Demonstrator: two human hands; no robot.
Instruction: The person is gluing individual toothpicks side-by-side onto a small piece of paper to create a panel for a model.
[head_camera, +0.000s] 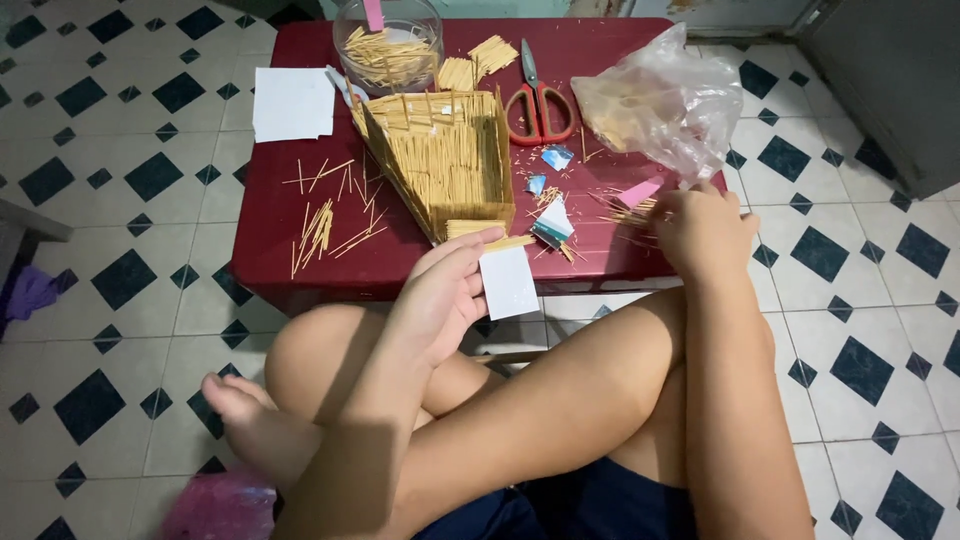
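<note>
1. While seated cross-legged at the low red table (270, 215), left hand (440, 290) grips a white card (507, 282) w/ a thin stick row on its top edge, just below the stick-built model (445, 160).
2. Right hand (705, 230) rests curled on loose sticks (630, 212) by pink card; can't tell if it pinches any.
3. Judgement: keep card level, press sticks flush before lifting.
4. Card overhangs table's near edge. Scissors (540, 100), plastic bag (665, 95) crowd the right; open room lies left, near scattered sticks (325, 215).
</note>
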